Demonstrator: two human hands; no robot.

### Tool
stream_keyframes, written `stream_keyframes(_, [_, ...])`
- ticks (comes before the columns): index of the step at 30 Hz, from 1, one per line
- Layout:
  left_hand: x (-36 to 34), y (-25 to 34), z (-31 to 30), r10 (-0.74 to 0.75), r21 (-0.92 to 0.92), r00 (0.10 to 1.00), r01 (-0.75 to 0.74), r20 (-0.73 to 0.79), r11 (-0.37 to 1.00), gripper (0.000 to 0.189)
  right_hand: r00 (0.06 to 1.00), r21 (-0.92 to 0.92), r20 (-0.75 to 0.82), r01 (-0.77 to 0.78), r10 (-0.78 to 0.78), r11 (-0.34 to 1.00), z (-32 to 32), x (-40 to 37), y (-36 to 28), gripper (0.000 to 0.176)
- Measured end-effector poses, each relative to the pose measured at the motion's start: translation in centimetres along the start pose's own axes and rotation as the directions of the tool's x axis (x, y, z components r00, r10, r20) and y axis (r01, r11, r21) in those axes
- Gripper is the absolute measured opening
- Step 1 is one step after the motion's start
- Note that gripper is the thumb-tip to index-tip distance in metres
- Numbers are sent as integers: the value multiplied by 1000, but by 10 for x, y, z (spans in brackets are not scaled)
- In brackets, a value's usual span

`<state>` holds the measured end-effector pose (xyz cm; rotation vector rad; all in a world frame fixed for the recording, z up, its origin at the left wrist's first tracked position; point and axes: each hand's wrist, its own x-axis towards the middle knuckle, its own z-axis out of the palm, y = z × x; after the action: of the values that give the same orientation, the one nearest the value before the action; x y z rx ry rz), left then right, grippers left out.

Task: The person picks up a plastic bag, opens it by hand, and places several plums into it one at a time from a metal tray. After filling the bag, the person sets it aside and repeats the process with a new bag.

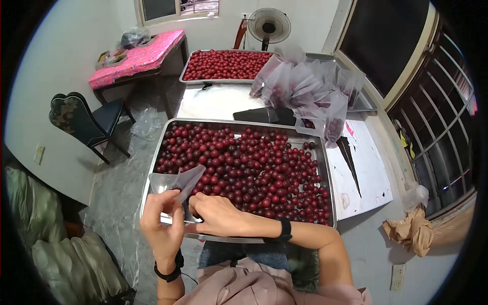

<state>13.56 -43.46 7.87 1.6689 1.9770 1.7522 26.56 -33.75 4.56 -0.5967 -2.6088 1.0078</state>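
Observation:
My left hand (161, 216) pinches a clear plastic bag (184, 179) at the near left corner of a metal tray (331, 195). A dark red fruit shows at its fingertips. Close beside the bag, my right hand (216, 213) is closed, its fingers curled down over the tray's near edge area; what they hold is hidden. Many round, dark red, plum-like fruits (244, 168) fill the tray, with bare metal showing between them on the right side. Each wrist wears a black band.
Filled plastic bags (305, 84) are heaped at the back right, partly in another tray. Behind stands a tray of brighter red fruits (226, 64). A black flat object (267, 116) lies between. A fan (269, 25), chair (84, 119) and pink-covered table (140, 58) stand farther off.

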Motion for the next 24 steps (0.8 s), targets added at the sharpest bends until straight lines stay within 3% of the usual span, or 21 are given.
stream_keyframes(2, [1,-1,-2,15,-4,1000,-15,10,1000,29,1000,-34,-2,-15,15,999,11,8,2,48])
stream_keyframes(4, [3,-2,-8,49,32,992,-53,116,998,30,996,-62,-72,39,-43,997,29,13,10,43])
stream_keyframes(8, [11,0,-16,86,26,979,-92,186,995,30,959,-104,-223,154,-173,983,45,18,12,31])
stream_keyframes(10, [13,3,-22,29,-21,982,-25,186,999,34,931,-122,-285,202,-229,972,47,18,12,27])
stream_keyframes(14, [23,-25,-42,-126,-218,991,132,39,967,20,952,-224,-252,118,-174,967,43,18,8,22])
stream_keyframes(17, [46,-76,-43,-116,-84,993,113,-29,990,18,953,-298,-241,105,-182,949,41,16,2,21])
stream_keyframes(19, [56,-100,-39,-132,0,982,134,137,991,24,947,-336,-251,108,-199,936,40,15,-2,22])
stream_keyframes(20, [61,-110,-40,-246,-94,911,291,330,952,29,941,-361,-255,118,-220,925,41,15,-2,22])
stream_keyframes(21, [64,-112,-37,-211,-249,864,352,458,902,34,948,-384,-233,117,-218,916,40,15,-3,22])
stream_keyframes(23, [68,-117,-33,-167,-231,778,372,606,899,39,944,-377,-234,130,-230,917,37,15,-6,22])
stream_keyframes(24, [70,-125,-29,-44,-276,767,283,640,919,40,937,-345,-261,136,-234,929,36,15,-7,22])
